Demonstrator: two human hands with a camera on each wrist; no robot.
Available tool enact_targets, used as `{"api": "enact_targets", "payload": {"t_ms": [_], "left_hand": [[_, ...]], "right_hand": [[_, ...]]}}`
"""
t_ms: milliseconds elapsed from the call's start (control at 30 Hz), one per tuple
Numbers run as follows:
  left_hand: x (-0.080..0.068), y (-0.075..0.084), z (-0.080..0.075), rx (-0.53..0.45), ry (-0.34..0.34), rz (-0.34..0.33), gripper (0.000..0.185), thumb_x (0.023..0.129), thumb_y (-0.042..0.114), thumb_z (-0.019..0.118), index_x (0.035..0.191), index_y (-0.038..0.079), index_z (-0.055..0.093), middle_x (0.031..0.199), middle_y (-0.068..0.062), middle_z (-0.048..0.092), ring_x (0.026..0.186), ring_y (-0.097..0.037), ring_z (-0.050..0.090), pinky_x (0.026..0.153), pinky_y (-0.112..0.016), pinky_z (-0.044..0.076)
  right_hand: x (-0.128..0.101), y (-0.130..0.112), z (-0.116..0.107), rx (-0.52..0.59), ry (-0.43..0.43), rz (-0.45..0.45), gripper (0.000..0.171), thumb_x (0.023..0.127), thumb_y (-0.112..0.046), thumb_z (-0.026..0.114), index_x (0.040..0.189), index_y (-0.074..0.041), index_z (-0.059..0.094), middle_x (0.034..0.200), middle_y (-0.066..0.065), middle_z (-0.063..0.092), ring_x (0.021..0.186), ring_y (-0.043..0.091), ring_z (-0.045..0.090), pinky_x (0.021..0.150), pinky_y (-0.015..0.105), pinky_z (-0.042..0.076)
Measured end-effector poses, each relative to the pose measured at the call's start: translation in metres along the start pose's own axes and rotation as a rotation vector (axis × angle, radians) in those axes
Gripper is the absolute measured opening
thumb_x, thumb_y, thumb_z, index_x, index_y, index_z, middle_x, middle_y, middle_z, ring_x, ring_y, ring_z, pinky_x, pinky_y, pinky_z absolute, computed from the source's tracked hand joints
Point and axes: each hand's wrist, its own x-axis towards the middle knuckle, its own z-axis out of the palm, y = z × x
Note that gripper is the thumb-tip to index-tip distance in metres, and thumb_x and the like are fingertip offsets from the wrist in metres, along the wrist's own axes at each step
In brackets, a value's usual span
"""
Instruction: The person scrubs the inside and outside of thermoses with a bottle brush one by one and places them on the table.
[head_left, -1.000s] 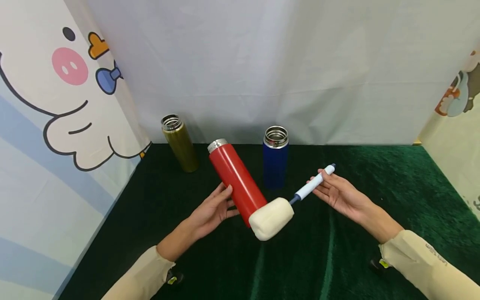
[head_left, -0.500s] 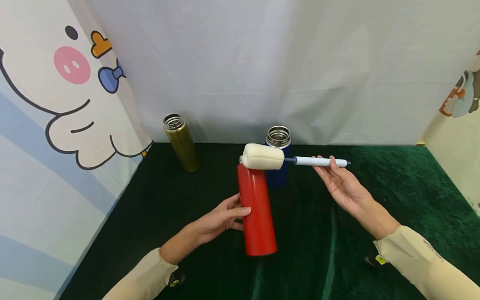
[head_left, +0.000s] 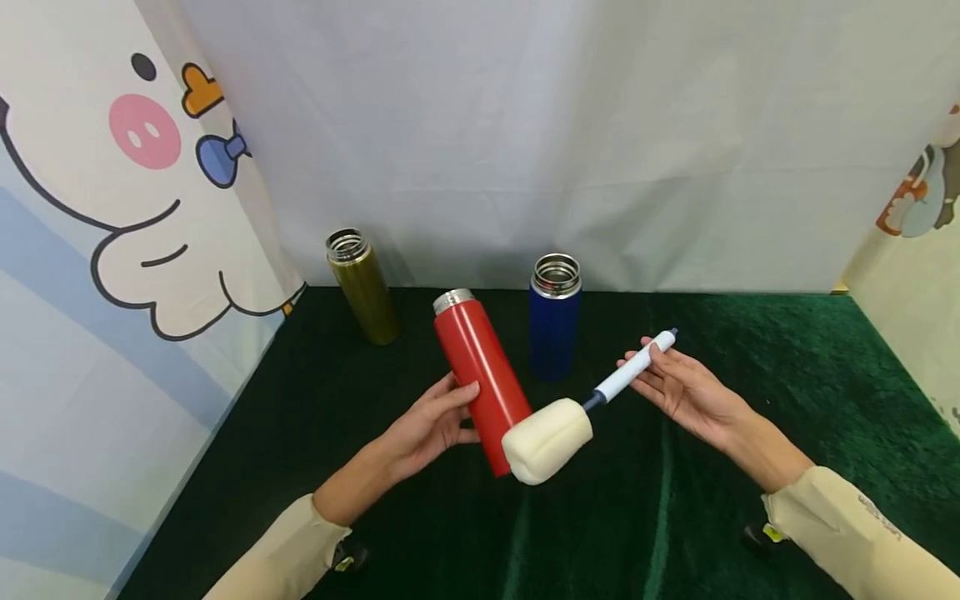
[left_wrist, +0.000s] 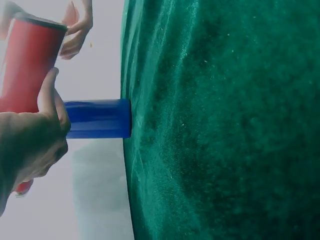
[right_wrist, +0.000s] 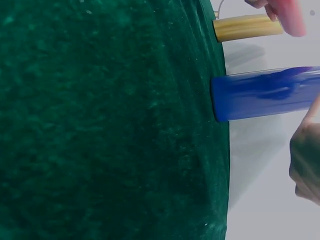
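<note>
Bottle brush (head_left: 551, 442) has dropped across the base of the red flask (head_left: 478, 358), before the back edge of the table (head_left: 787, 367); my left hand (head_left: 427, 425) grips its likely slick, stiff body, my right hand (head_left: 693, 400) pinches the probably light handle.

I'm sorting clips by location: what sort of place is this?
Probably a small screened-off tabletop booth, though what lies beyond is hidden. A pale sheet hangs at the back, a cartoon-printed panel closes the left side, and dark green cloth covers the working area.
</note>
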Motion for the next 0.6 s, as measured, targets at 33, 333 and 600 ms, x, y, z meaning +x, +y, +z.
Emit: {"api": "enact_targets", "payload": {"t_ms": [33,333,600], "left_hand": [[0.000,-0.001,0.000,0.004,-0.021,-0.007,0.060,0.107,0.023,0.052,0.158,0.016,0.021,0.143,-0.002,0.052,0.126,-0.019,0.059,0.105,-0.046,0.054],[0.002,-0.009,0.008,0.112,-0.106,-0.084,0.060,0.104,0.019,0.054,0.156,0.011,0.026,0.141,-0.005,0.053,0.124,-0.022,0.061,0.103,-0.045,0.055],[0.003,-0.007,0.005,0.074,0.015,-0.021,0.054,0.110,0.031,0.045,0.156,0.010,0.028,0.134,0.001,0.061,0.114,-0.016,0.066,0.099,-0.039,0.056]], "right_hand": [[0.001,-0.001,0.001,0.021,0.016,-0.008,0.024,0.111,-0.010,0.035,0.127,-0.009,0.053,0.123,0.014,0.068,0.119,0.023,0.069,0.104,0.033,0.055],[0.012,-0.009,0.011,0.316,0.161,-0.101,0.014,0.106,-0.011,0.049,0.116,-0.004,0.056,0.119,0.014,0.069,0.112,0.027,0.072,0.104,0.032,0.054],[0.004,0.000,0.003,0.018,0.102,-0.021,0.024,0.110,-0.014,0.038,0.115,-0.008,0.061,0.116,0.009,0.070,0.112,0.018,0.070,0.101,0.031,0.057]]}}
